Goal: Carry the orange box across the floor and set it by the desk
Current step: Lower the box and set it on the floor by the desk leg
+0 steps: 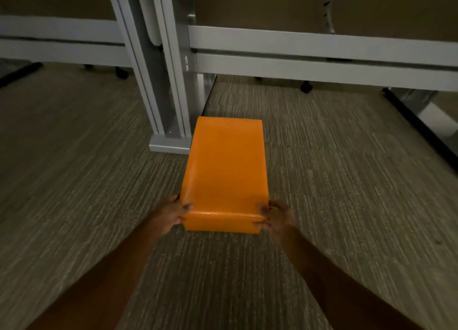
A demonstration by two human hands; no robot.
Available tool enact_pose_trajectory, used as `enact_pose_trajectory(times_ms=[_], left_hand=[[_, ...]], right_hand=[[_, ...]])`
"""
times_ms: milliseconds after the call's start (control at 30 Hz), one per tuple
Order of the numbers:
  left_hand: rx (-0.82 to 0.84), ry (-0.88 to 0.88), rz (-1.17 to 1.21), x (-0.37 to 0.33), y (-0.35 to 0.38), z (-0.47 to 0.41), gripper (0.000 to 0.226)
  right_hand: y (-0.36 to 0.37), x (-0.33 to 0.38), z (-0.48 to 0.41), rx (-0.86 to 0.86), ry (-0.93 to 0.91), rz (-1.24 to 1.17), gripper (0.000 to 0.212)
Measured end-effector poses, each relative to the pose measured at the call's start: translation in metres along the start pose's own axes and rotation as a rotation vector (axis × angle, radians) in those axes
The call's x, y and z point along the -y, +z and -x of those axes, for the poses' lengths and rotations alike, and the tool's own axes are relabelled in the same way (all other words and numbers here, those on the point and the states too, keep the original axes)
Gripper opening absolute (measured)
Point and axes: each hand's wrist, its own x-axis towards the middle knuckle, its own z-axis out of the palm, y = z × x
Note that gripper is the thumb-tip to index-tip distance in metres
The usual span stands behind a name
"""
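The orange box [225,166] is a long, smooth, glossy rectangular package at the middle of the view, stretching away from me over the carpet. My left hand [171,214] grips its near left corner and my right hand [276,217] grips its near right corner, thumbs on top and fingers on the sides. The box's far end lies just right of the grey desk leg [163,91] and its foot plate [168,146]. Whether the box rests on the floor or hangs just above it I cannot tell.
Grey striped carpet [347,181] covers the floor. White desk crossbeams [322,57] run left and right behind the leg. Chair casters [306,86] sit beyond the beams. A second desk foot [431,121] angles in at the right edge.
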Motion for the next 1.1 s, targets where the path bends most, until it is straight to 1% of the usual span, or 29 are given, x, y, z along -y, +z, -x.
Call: enact_pose_trajectory(times_ms=[100,167,233,300,400,433,467,533,567,633,700,733,800,833,867,900,967,1100], left_hand=[[0.013,0.018,0.02,0.002,-0.003,-0.014,0.037],[-0.011,0.024,0.043,0.001,-0.007,-0.023,0.034],[-0.04,0.036,0.043,-0.003,-0.011,-0.03,0.023],[-0.053,0.04,0.044,-0.007,-0.014,-0.036,0.016],[-0.056,0.042,0.053,-0.009,-0.017,-0.043,0.016],[-0.052,0.037,0.037,-0.01,-0.017,-0.043,0.014],[-0.05,0.033,0.001,-0.011,-0.016,-0.044,0.017],[-0.088,0.068,-0.143,-0.012,-0.014,-0.042,0.037],[-0.136,0.133,-0.259,-0.012,-0.013,-0.041,0.043],[-0.226,0.329,-0.545,-0.009,-0.012,-0.035,0.055],[-0.282,0.521,-0.887,-0.004,-0.011,-0.028,0.072],[-0.3,0.622,-1.056,-0.003,-0.011,-0.025,0.076],[-0.286,0.832,-1.328,0.001,-0.01,-0.021,0.066],[-0.263,0.904,-1.404,0.003,-0.011,-0.021,0.057],[-0.24,0.941,-1.434,0.003,-0.011,-0.022,0.049],[-0.218,0.945,-1.437,0.003,-0.011,-0.023,0.043],[-0.193,0.922,-1.405,0.001,-0.011,-0.027,0.041],[-0.23,0.899,-1.332,-0.009,-0.007,-0.04,0.041]], right_hand=[[0.005,-0.002,-0.01,0.019,-0.028,0.012,0.053],[0.011,-0.001,-0.017,0.025,-0.047,0.005,0.055],[0.018,0.0,-0.023,0.029,-0.052,0.011,0.056],[0.022,0.002,-0.029,0.04,-0.068,0.071,0.056],[0.023,0.0,-0.039,0.055,-0.102,0.194,0.055],[0.023,-0.001,-0.039,0.042,-0.116,0.25,0.055],[0.023,-0.003,-0.038,0.012,-0.159,0.342,0.054],[0.022,-0.007,-0.035,-0.088,-0.354,0.663,0.059],[0.02,-0.011,-0.033,-0.127,-0.481,0.832,0.065],[0.019,-0.016,-0.028,-0.167,-0.72,1.153,0.071],[0.02,-0.017,-0.022,-0.174,-0.957,1.444,0.066],[0.022,-0.016,-0.019,-0.149,-1.058,1.535,0.061],[0.027,-0.015,-0.013,-0.077,-1.212,1.613,0.048],[0.03,-0.015,-0.012,-0.051,-1.262,1.622,0.044],[0.031,-0.016,-0.013,-0.044,-1.297,1.621,0.042],[0.033,-0.017,-0.015,-0.05,-1.315,1.614,0.04],[0.036,-0.017,-0.02,-0.061,-1.314,1.611,0.039],[0.044,-0.011,-0.033,-0.072,-1.242,1.628,0.039]])
